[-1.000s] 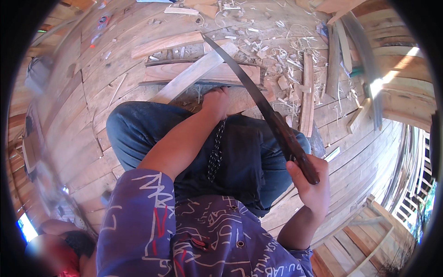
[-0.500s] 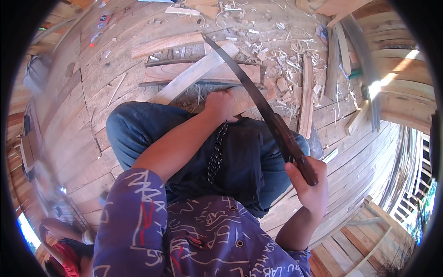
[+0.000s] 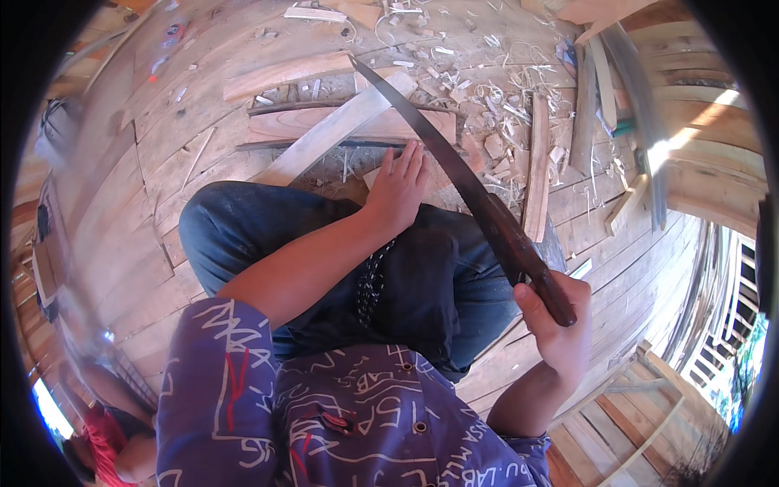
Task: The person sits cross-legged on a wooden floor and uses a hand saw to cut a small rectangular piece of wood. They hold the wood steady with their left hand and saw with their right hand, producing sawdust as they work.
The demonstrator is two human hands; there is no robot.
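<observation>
In my right hand (image 3: 558, 312) is the dark wooden handle of a handsaw (image 3: 438, 146). Its long, tapering dark blade slants up and to the left, with a fine-toothed edge on the left side. The tip overlaps a pale board (image 3: 333, 126) in the picture. My left hand (image 3: 399, 183) is empty, fingers stretched forward over a wood piece between my knees. Its fingertips come close to the near edge of a reddish plank (image 3: 284, 124), on which the pale board lies slantwise. Whether they touch it I cannot tell.
Shavings (image 3: 519, 105) and offcuts litter the plank floor ahead. Another board (image 3: 284, 75) lies beyond the reddish plank, and a narrow strip (image 3: 536, 170) lies to the right. Long boards (image 3: 641, 122) stand at the far right. Another person (image 3: 109, 438) sits at the lower left.
My left hand has uncurled, its fingers now reaching forward. The saw has shifted slightly with my right hand, which keeps its hold on the handle.
</observation>
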